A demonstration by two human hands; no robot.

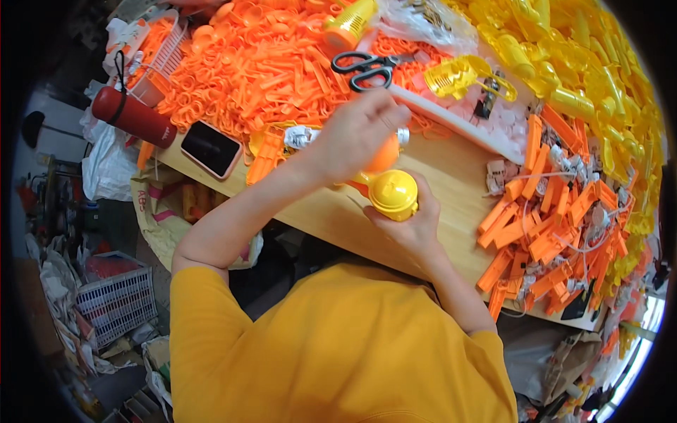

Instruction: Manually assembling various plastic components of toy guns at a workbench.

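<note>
My right hand (412,225) grips a round yellow plastic piece (393,193) just above the wooden table's (451,176) near edge. My left hand (356,134) sits right above it, closed around an orange plastic part (384,156) with a small white cap end (403,135) showing past the fingers. The orange part touches the top of the yellow piece. Both forearms come up from my yellow shirt.
A heap of orange plastic parts (261,63) covers the table's far left; yellow parts (578,63) pile at the far right. Orange bars with white bits (557,218) lie on the right. Black scissors (367,67), a phone (210,149), a red bottle (134,116) and a white basket (116,299) are nearby.
</note>
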